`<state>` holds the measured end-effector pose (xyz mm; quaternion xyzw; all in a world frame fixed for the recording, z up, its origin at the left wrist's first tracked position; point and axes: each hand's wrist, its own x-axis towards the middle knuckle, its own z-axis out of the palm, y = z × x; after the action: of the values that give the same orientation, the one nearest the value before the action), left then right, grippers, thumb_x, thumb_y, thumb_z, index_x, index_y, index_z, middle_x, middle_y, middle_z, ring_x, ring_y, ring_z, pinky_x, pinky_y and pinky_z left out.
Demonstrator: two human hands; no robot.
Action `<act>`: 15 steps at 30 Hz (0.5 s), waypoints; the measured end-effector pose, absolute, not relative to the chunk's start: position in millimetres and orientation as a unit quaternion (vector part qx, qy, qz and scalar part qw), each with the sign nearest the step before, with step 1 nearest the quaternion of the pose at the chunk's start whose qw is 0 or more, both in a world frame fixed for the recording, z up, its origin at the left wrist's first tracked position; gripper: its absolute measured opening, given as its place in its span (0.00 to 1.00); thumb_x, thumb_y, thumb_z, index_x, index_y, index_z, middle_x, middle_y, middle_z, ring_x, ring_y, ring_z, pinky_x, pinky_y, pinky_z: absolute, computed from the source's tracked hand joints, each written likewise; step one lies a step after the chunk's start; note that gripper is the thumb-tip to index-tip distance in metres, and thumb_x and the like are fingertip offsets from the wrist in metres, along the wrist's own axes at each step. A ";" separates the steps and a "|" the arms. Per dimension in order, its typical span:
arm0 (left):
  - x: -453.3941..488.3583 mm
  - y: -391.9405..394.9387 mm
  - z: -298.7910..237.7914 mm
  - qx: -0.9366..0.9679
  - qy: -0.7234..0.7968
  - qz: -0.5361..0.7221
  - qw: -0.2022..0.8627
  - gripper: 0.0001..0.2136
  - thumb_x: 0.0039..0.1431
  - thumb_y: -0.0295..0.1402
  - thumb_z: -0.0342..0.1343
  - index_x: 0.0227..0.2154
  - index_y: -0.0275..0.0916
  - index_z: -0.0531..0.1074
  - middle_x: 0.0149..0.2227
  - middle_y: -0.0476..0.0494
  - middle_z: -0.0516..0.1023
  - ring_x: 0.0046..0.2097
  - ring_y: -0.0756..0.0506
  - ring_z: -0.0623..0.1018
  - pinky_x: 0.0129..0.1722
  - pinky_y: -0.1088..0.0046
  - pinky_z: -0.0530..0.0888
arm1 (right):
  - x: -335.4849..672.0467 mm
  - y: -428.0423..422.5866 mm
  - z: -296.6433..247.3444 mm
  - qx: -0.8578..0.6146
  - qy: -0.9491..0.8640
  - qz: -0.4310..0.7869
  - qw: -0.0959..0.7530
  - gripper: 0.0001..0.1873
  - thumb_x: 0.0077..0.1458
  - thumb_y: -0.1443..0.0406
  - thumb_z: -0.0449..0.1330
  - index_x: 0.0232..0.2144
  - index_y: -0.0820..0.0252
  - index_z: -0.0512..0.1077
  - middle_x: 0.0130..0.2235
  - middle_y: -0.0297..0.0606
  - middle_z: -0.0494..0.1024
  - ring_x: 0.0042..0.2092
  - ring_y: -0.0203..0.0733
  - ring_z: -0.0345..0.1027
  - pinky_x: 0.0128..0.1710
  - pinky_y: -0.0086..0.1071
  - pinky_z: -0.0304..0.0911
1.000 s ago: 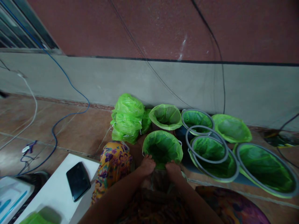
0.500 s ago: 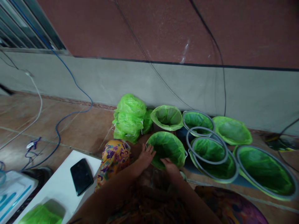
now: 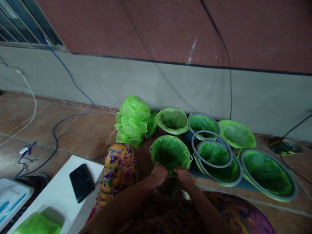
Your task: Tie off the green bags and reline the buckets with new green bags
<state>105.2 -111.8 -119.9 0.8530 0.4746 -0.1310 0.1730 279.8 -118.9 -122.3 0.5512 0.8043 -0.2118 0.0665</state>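
Observation:
Directly before me stands a bucket lined with a green bin bag (image 3: 172, 148), its bag folded out over the rim. My left hand (image 3: 159, 174) holds the bag at the near rim, fingers curled over the edge. Close beside it, my right hand (image 3: 183, 175) grips the same near edge a little to the right. Small white ears show on both sides of this bucket, and its lower body is hidden by my hands. Just behind it is another container lined with a green bag (image 3: 172, 120).
To the right are several bag-lined bins with grey rings (image 3: 270, 175). Tied green bags (image 3: 134, 120) lie against the wall. A phone (image 3: 82, 182) rests on a white bench (image 3: 65, 172) at left. Cables cross the floor, including a blue cable (image 3: 55, 130).
My left hand has moved from the bucket's left side to its near rim. My right hand has come back from inside to that rim. The view has shifted slightly.

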 end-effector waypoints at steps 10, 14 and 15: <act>88.6 -96.3 -132.5 0.890 0.409 -0.150 0.133 0.07 0.55 0.23 0.53 0.29 0.36 0.76 0.32 0.44 0.80 0.38 0.46 0.76 0.57 0.54 0.62 | 263.5 -109.3 -116.6 0.527 0.808 -0.230 0.128 0.21 0.55 0.74 0.48 0.44 0.62 0.76 0.43 0.48 0.80 0.49 0.46 0.70 0.59 0.40 0.50; 56.8 -76.3 -122.5 0.903 0.386 -0.164 0.094 0.06 0.54 0.23 0.54 0.26 0.37 0.76 0.31 0.45 0.79 0.40 0.46 0.74 0.61 0.54 0.54 | 248.8 -116.2 -123.5 0.507 0.821 -0.235 0.116 0.21 0.55 0.74 0.48 0.47 0.65 0.74 0.46 0.50 0.78 0.52 0.49 0.68 0.61 0.45 0.46; 48.6 -71.7 -118.9 0.904 0.386 -0.165 0.083 0.07 0.54 0.23 0.54 0.27 0.37 0.76 0.32 0.44 0.79 0.43 0.45 0.74 0.62 0.54 0.52 | 245.5 -118.0 -123.6 0.507 0.822 -0.238 0.099 0.21 0.54 0.73 0.50 0.48 0.65 0.73 0.47 0.51 0.77 0.53 0.50 0.67 0.61 0.45 0.46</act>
<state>48.6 -71.7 -118.9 0.9037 0.3859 -0.1655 0.0833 245.5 -118.0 -123.6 0.5075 0.8223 -0.2375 0.0994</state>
